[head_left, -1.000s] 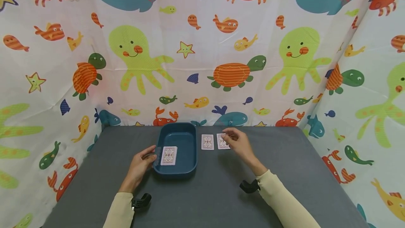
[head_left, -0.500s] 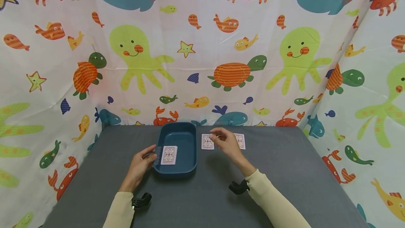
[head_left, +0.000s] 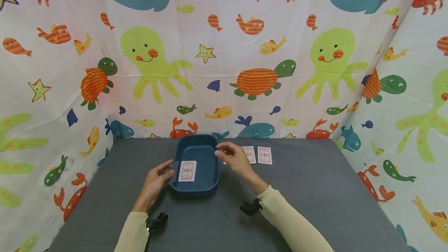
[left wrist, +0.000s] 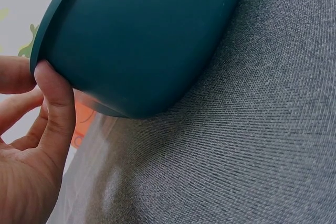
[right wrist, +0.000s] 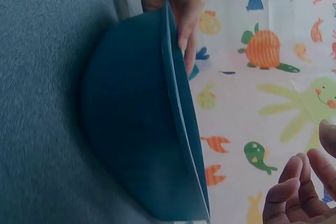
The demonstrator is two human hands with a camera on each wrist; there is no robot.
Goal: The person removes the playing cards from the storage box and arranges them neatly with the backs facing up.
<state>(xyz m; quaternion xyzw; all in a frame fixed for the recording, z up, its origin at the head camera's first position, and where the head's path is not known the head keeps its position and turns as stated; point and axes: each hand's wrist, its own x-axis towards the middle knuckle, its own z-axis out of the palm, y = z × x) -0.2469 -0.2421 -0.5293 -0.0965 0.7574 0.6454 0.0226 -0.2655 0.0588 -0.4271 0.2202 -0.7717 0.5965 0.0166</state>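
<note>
On the grey table stands a deep blue plastic tray [head_left: 205, 182]. Inside it, toward the left, lies a pack of playing cards [head_left: 187, 171] with red-patterned backs up. My left hand [head_left: 155, 182] pinches the tray's left rim, thumb outside and fingers over the edge, as the left wrist view shows. Near the right rim hovers my right hand [head_left: 236, 160], its fingers loosely bent and a gap between thumb and fingertips. Nothing shows in it. Right of the tray lie a middle card [head_left: 250, 154] and a right card [head_left: 265, 155], backs up; the right hand mostly hides a left card [head_left: 224, 163].
A white curtain [head_left: 224, 49] printed with sea animals hangs behind the table and along both sides. Grey cloth [head_left: 308, 189] covers the table. Each wrist wears a dark camera mount [head_left: 157, 221].
My right hand has moved left from over the cards on the table to beside the tray's right rim, uncovering the right and middle cards. My left hand has stayed at the tray's rim.
</note>
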